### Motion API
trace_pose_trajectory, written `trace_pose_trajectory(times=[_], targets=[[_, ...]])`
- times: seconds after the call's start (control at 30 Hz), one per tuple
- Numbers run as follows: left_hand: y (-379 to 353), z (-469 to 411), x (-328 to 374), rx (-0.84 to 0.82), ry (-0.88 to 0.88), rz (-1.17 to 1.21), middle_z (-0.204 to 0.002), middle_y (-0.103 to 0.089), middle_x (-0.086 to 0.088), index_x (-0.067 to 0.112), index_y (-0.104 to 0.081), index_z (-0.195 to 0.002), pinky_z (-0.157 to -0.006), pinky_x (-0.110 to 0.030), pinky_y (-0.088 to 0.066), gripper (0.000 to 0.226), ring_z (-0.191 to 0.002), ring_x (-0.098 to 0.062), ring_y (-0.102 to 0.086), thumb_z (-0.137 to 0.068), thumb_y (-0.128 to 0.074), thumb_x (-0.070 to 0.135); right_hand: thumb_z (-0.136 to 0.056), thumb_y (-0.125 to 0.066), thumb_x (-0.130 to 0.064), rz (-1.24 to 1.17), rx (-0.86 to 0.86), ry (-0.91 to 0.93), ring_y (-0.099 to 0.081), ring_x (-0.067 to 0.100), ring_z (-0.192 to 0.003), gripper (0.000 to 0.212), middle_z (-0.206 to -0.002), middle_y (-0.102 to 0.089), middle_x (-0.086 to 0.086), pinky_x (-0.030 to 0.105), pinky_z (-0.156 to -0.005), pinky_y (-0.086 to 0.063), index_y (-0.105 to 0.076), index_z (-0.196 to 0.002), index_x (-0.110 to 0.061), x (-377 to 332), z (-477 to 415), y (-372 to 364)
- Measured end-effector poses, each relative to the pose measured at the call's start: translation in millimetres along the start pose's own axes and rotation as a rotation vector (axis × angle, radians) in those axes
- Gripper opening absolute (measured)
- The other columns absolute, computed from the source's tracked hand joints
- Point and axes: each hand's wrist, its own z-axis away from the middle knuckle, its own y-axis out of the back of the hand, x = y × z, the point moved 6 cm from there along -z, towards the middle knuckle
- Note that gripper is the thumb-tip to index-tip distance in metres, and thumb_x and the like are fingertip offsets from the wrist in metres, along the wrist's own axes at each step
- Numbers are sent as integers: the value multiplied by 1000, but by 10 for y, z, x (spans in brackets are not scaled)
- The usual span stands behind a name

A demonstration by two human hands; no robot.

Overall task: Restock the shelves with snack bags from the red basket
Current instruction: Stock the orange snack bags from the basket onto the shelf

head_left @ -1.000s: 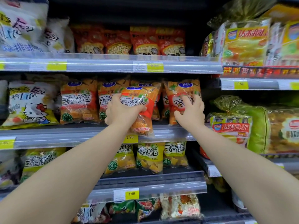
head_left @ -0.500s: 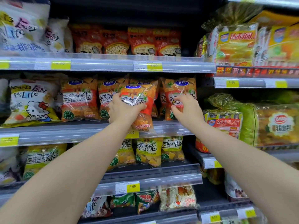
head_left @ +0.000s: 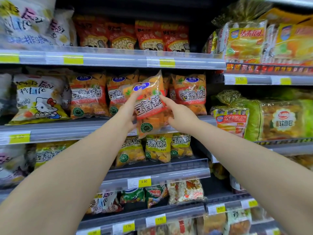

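We log the shelving (head_left: 108, 59): several tiers, grey rails w/ yellow price tags. R section holds big clear bread bags (head_left: 284, 121), red oval logo, "软面包" readable. Beside them is a smaller pack (head_left: 231, 119) w/ red band "达利园·派". Same "达利园" on the yellow packs (head_left: 245, 41) one tier up.

L side, mid tier: white bag (head_left: 39, 99), cartoon cat w/ red bow, hand-lettered "Easy for Life". Top tier, centre: red bags (head_left: 132, 36), print too blurred for us to read. Mid tier: row of orange bags (head_left: 87, 95), each w/ blue oval logo up top, white band "豆香锅巴", green round seal low L. Tier below: yellow bags (head_left: 157, 148), same "豆香锅巴".

The snack bag (head_left: 150, 107) is the same orange type. It's tilted and held in front of the mid-tier row, w/ its lower end hanging over that tier's rail.

Price tags we can read: "7.50" (head_left: 240, 80), "3.90" (head_left: 144, 181), "1.00" (head_left: 128, 226).

L hand (head_left: 127, 116) grips the snack bag's L side. Its fingers (head_left: 136, 97) are close together, running up the L edge toward the logo; thumb hidden. R hand (head_left: 182, 117) is at the bag's lower R. Its index finger (head_left: 163, 99) is straight, tip touching the R edge. The other R fingers are folded by the lower R corner; we cannot tell if they clamp it.
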Motion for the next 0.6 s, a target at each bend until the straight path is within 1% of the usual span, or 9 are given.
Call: trace_pose_trajectory(times=[0.07,0.1,0.13,0.2,0.23,0.33,0.43,0.5,0.6], targets=[[16,1,-20,-56,14,-20,-73,-74,3,24,-63,-107,-69,-35,-53,62,-90,-18,-67,-63,-70,67,-91,-48,-14,-2,-5,-26,-52,17,-64,73,-89,-62,6,33,-53,-43,-12,-151,-34,31,-12,-30],[27,-5,-27,-71,18,-17,-72,-74,3,25,-64,-105,-70,-36,-54,61,-92,-18,-66,-64,-69,68,-92,-49,-26,-12,-10,-40,-54,16,-70,70,-89,-61,3,32,-57,-44,-12,-151,-34,28,-20,-55],[33,-6,-33,-82,24,-7,-72,-74,3,25,-64,-104,-69,-36,-55,60,-92,-18,-66,-64,-69,69,-91,-50,-41,-15,-14,-65,-56,18,-83,72,-99,-61,3,33,-68,-47,-12,-151,-33,24,-31,-84],[24,4,-52,-127,34,-5,-73,-74,3,24,-65,-102,-66,-34,-55,59,-92,-16,-65,-64,-69,69,-75,-54,-72,11,-11,-130,-48,26,-116,96,-128,-50,7,44,-94,-45,-11,-151,-31,19,-78,-144],[11,6,-65,-160,38,-3,-77,-75,3,24,-64,-104,-64,-34,-56,61,-94,-16,-65,-63,-70,69,-66,-56,-79,33,8,-162,-44,28,-122,108,-135,-44,8,47,-98,-43,-11,-151,-30,18,-101,-166],[-36,15,-50,-227,13,-51,-106,-70,0,25,-60,-114,-62,-34,-55,67,-101,-14,-63,-64,-69,70,-61,-68,-72,-23,145,-207,-51,23,-116,103,-128,-49,1,43,-87,-50,-27,-143,-25,40,-150,-160],[8,-79,66,-194,-103,-185,-122,-61,-1,21,-56,-128,-82,-40,-49,63,-108,-15,-58,-82,-52,65,-63,-72,-66,-117,262,-234,-57,16,-104,86,-114,-55,-11,32,-70,-46,-36,-130,-26,127,-162,-102],[130,-162,147,-102,-255,-425,-131,-56,-4,16,-53,-134,-96,-41,-41,56,-117,-22,-53,-94,-40,53,-64,-72,-65,-170,338,-264,-57,15,-105,86,-111,-54,-16,30,-71,-41,-35,-133,-29,192,-177,-44],[361,-300,112,35,-490,-1367,-146,-43,-7,19,-36,-146,-111,-50,-28,59,-132,-28,-41,-94,-45,46,-65,-71,-66,-167,406,-295,-56,17,-109,90,-121,-57,-12,29,-75,-39,-32,-137,-31,254,-268,10]])
